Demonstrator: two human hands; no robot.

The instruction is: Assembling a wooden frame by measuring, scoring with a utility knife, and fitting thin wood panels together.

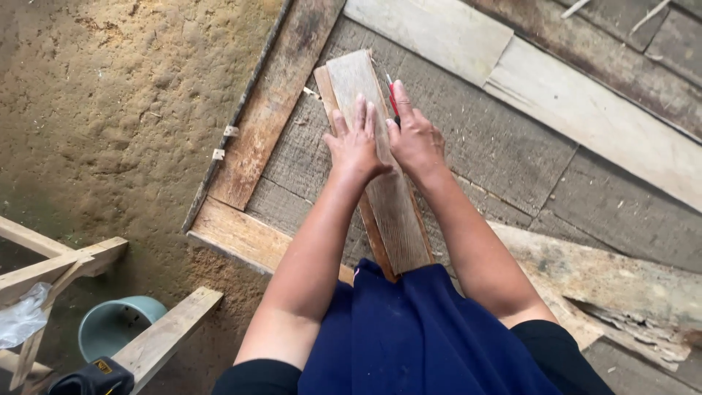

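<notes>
- Sawdust floor [110, 110] fills the left side; at the lower left stand a rough wooden frame [58, 267], a clear plastic scrap, a pale green bucket [117, 325] and a dark tool with yellow markings at the bottom edge.
- Worn grey planks form the table [497, 153], with a brown board [274, 110] lying along its left edge and pale boards [585, 110] at the upper right.
- Narrow plank [384, 197] lies lengthwise on the table, running away from the person's dark blue clothing; a second strip shows just beneath its left edge.
- Left hand [356, 143] lies flat on the plank, fingers spread and pressing down, closed on nothing.
- Right hand [415, 139] sits just beside it, touching the plank's right edge, its fingers closed on a red pencil [393, 99] whose tip points at the far part of the plank.
- Judged from this, marking goes best with the left palm holding firm so the plank cannot slide, the pencil kept steady against the edge, and the stroke drawn in one even pass.
- A split, weathered slab [621, 292] lies at the lower right.
</notes>
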